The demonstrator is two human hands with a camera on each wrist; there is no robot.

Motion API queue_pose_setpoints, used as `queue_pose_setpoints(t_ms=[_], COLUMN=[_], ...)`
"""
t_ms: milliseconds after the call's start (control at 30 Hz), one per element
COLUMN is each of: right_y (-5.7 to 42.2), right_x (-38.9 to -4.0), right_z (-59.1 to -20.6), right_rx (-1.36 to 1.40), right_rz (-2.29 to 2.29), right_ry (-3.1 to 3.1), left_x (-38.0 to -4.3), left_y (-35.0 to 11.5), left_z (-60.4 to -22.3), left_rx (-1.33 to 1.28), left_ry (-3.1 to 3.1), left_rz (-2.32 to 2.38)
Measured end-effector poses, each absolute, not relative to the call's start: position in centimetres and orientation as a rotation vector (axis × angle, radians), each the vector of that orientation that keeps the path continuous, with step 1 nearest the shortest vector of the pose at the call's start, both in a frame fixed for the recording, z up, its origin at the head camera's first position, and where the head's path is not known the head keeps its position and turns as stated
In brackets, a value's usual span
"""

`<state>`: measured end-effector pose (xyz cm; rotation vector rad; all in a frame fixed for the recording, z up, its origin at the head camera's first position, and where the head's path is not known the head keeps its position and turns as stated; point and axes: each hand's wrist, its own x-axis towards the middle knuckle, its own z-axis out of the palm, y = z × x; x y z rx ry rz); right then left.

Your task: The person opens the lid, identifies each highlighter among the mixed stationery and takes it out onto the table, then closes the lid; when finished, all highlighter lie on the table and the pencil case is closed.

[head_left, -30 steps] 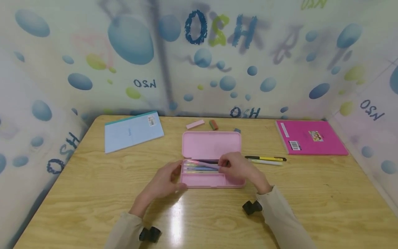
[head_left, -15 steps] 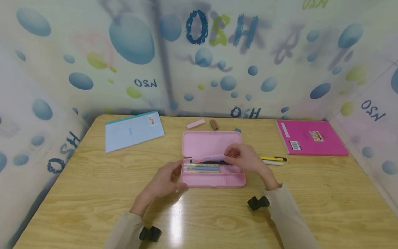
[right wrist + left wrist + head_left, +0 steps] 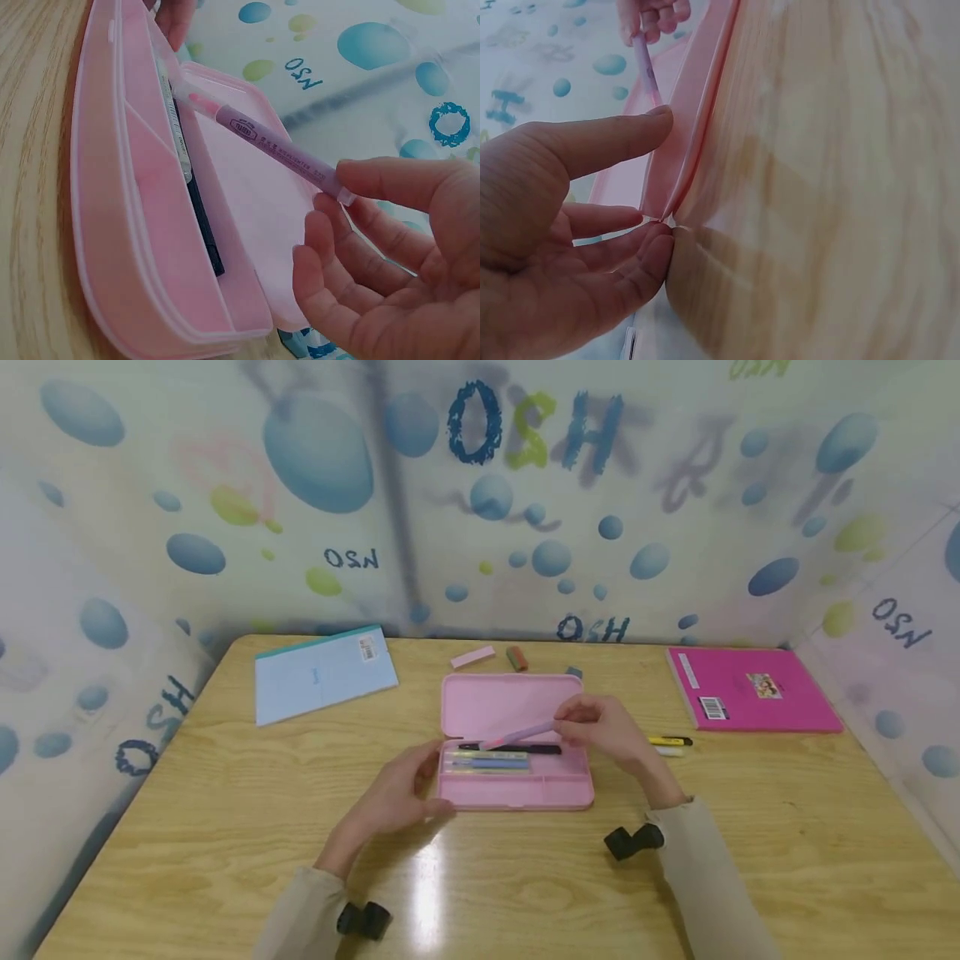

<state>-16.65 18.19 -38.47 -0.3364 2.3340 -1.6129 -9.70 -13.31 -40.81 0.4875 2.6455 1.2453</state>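
A pink pencil case (image 3: 491, 706) lies on the table with its lid folded back. My right hand (image 3: 603, 731) pinches the end of a purple highlighter (image 3: 277, 148) between thumb and fingers. The highlighter slants above the case, its clear-capped end low over the pens. Inside the long compartment are a black pen (image 3: 546, 749) and several pale pens (image 3: 491, 763); the two front compartments hold nothing visible. My left hand (image 3: 393, 792) holds the left end of the case, thumb at the front corner and fingers at the side, as the left wrist view (image 3: 592, 255) of this hand shows.
Behind the case lie a pink eraser (image 3: 472, 657), a red-green eraser (image 3: 516, 658) and a small blue block (image 3: 573, 672). Yellow-black and white pens (image 3: 670, 742) lie right of it, partly hidden. A blue notebook (image 3: 322, 681) is back left, a magenta book (image 3: 757, 693) back right.
My right hand has lifted the purple highlighter up and to the right out of the long compartment, uncovering the black pen. The left hand stays at the case's left end.
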Motion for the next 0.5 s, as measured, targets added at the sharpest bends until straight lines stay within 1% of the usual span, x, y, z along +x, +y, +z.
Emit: queue_pose_setpoints(t_ms=[200,500], right_y=[18.2,18.6], right_x=[-16.4,-15.7], right_z=[-38.2,-37.3], right_rx=[-0.277,-0.183], right_rz=[-1.73,-1.947], right_ry=[2.286,2.162], left_x=[-9.6,-9.8], left_y=[-13.3,-13.4], left_z=[-40.9,-41.1], left_rx=[0.464,0.498], left_ry=[2.63,2.637], left_rz=[1.25,1.259])
